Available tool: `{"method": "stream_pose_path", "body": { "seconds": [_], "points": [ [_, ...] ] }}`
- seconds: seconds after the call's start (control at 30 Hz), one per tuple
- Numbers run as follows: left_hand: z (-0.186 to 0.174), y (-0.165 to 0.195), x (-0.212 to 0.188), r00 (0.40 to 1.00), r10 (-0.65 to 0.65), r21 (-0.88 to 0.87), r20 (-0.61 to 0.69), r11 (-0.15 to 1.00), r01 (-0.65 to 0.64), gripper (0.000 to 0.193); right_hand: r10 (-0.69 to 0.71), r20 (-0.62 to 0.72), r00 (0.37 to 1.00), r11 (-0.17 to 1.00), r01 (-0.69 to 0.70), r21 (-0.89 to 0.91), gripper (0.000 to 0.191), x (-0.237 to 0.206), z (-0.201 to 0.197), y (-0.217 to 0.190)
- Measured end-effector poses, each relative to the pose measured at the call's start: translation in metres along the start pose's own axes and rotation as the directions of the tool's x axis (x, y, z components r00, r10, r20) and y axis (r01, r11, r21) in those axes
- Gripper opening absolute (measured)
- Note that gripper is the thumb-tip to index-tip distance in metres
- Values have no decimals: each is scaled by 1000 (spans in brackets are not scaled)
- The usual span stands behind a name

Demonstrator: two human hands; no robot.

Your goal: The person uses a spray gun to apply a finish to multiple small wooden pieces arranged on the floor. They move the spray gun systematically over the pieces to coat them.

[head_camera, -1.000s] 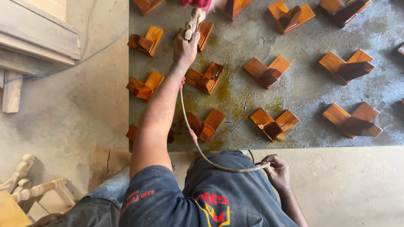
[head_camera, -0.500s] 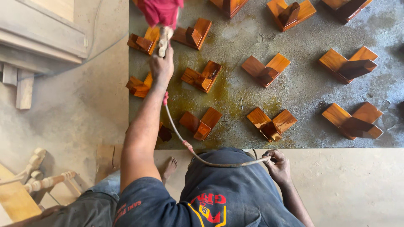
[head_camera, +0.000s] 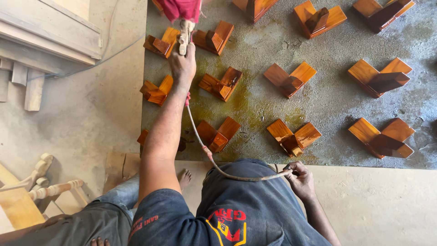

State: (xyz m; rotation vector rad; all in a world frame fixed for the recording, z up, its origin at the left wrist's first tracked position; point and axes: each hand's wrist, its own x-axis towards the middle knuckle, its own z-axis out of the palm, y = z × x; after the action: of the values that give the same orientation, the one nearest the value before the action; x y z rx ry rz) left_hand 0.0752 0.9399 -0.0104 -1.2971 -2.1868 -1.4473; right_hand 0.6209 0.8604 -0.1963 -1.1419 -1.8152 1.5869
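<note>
the left hand [head_camera: 183, 64] grips the spray gun [head_camera: 184, 32] near the far left corner of the grey floor mat [head_camera: 327, 105]; the right hand [head_camera: 299, 178] is closed around the hose [head_camera: 205, 148]. i think the hose could drag over a wet lacquered wooden bracket [head_camera: 217, 135] and smear it.

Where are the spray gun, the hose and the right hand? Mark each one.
spray gun [head_camera: 184, 33], head view, on its pale body above the knuckles.
hose [head_camera: 200, 141], head view, mid-length.
right hand [head_camera: 300, 178], head view, back of the hand gripping the hose.

bright daylight | soft shadows | sharp (edges slightly stretched)
</note>
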Motion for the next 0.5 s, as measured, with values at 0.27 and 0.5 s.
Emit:
{"method": "stream_pose_path", "body": {
  "seconds": [0.27, 0.5],
  "points": [
    [10, 31, 13, 987, -139, 132, 77, 983, 128, 26, -50, 48, 998, 999, 49, 16, 30, 13, -6, 0],
    [36, 60, 6, 902, -261, 219, 344, 956, 193, 30, -23, 67, 997, 985, 11, 170, 30, 15, -9, 16]
  ]
}}
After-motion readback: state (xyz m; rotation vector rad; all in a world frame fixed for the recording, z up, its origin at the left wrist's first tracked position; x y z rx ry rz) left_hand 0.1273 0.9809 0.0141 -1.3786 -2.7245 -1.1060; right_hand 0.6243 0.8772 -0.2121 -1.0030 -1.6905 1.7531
